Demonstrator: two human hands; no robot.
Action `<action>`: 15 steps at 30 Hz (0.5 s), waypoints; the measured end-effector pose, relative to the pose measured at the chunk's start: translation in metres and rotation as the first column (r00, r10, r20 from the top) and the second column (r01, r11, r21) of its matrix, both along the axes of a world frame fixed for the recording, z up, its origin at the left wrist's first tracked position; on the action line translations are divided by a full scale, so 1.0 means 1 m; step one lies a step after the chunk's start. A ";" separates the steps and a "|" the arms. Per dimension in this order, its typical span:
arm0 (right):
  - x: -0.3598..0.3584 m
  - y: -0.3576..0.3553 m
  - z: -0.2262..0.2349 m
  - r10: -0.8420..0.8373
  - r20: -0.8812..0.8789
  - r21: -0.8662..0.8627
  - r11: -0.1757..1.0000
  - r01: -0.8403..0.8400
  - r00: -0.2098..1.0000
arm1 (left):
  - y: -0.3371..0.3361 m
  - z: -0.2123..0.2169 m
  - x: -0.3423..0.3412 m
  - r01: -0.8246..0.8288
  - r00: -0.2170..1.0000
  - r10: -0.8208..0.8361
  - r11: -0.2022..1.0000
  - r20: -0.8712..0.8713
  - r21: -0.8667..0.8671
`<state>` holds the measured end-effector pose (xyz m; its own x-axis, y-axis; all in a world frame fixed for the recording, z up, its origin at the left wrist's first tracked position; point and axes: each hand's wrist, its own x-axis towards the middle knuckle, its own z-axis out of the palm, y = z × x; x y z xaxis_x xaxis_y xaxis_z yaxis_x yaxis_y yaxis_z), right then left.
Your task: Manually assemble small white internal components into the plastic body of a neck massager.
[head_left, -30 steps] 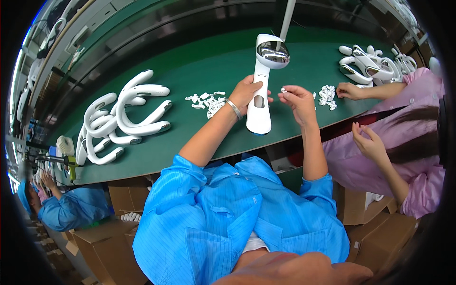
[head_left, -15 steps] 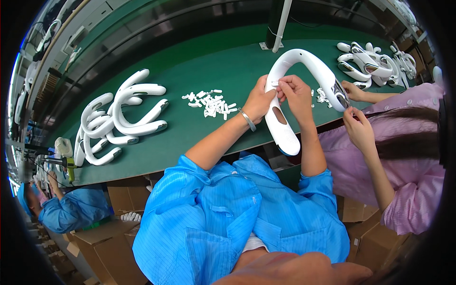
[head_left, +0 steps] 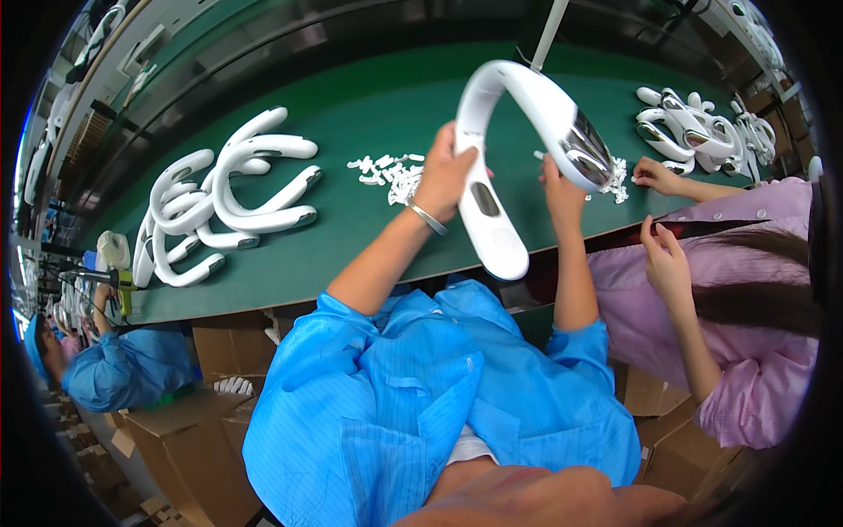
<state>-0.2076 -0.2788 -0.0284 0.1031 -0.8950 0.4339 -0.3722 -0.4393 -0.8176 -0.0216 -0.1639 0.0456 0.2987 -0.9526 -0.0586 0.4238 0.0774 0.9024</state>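
Note:
My left hand (head_left: 446, 180) is wrapped round one arm of a white U-shaped neck massager (head_left: 502, 250), holding it tilted above the green table. That arm has an oval dark window, and the other end carries a shiny silver plate. Behind the silver end is my right hand (head_left: 566, 198), partly hidden by it, its fingertips pinched by a small white plastic piece (head_left: 539, 155). Piles of small white pieces lie on the table, one pile (head_left: 404, 183) beyond my left wrist and another (head_left: 619, 180) right of the silver end.
Several white U-shaped massagers (head_left: 219, 193) are heaped at the left, and more (head_left: 694, 127) at the far right. A co-worker in a pink sleeve (head_left: 755, 386) sits close on my right, a hand (head_left: 659, 176) on the table. A pole (head_left: 549, 35) rises behind; cardboard boxes (head_left: 189, 439) stand below.
My right hand has left the massager's arm and moved right, behind its silver end. My left hand has lifted and shifted the massager left. The co-worker's hands have come away from the silver end.

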 end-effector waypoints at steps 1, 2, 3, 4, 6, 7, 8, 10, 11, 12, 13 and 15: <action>0.002 -0.003 0.008 -0.031 -0.165 -0.030 0.999 0.026 0.986 | 0.006 0.002 0.014 -0.028 0.999 0.029 0.999 -0.021 0.015; 0.004 -0.009 0.018 -0.067 -0.323 -0.069 0.997 0.047 0.944 | 0.010 0.005 0.027 -0.055 0.998 0.056 0.998 -0.040 0.026; 0.002 -0.022 0.012 -0.012 -0.318 0.008 1.000 0.015 0.948 | 0.013 0.008 0.037 -0.062 0.997 0.064 0.997 -0.033 0.052; 0.001 -0.025 0.004 -0.007 -0.319 0.012 1.000 0.012 0.948 | 0.016 0.010 0.046 -0.069 0.997 0.071 0.995 -0.027 0.077; 0.011 -0.020 0.023 0.176 0.209 0.417 0.873 -0.251 0.962 | 0.024 0.007 0.055 -0.067 0.997 0.070 0.994 -0.034 0.090; 0.023 -0.005 0.032 0.255 0.355 0.397 0.830 -0.392 0.899 | 0.026 0.002 0.056 -0.031 0.997 0.040 0.993 -0.069 0.115; 0.037 0.014 0.046 0.324 0.459 0.380 0.769 -0.513 0.827 | 0.029 -0.004 0.056 0.009 0.994 0.006 0.990 -0.105 0.139; 0.059 0.044 0.059 0.383 0.536 0.380 0.687 -0.620 0.753 | 0.030 -0.017 0.046 0.061 0.983 -0.036 0.989 -0.181 0.135; 0.067 0.053 0.059 0.409 0.530 0.379 0.669 -0.639 0.743 | 0.028 -0.023 0.039 0.073 0.975 -0.045 0.990 -0.218 0.122; 0.074 0.060 0.058 0.435 0.523 0.379 0.651 -0.657 0.733 | 0.028 -0.026 0.032 0.085 0.965 -0.055 0.990 -0.255 0.109; 0.079 0.067 0.062 0.461 0.455 0.381 0.672 -0.635 0.762 | 0.028 -0.027 0.027 0.107 0.948 -0.089 0.993 -0.307 0.045; 0.082 0.075 0.065 0.505 0.226 0.320 0.770 -0.553 0.833 | 0.031 -0.024 0.022 0.058 0.959 -0.039 0.997 -0.282 0.059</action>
<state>-0.1260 -0.2042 0.0362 0.5752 -0.8066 0.1362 -0.0572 -0.2057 -0.9769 0.0000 -0.1331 0.0211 0.2144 -0.9567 -0.1967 0.6621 -0.0057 0.7494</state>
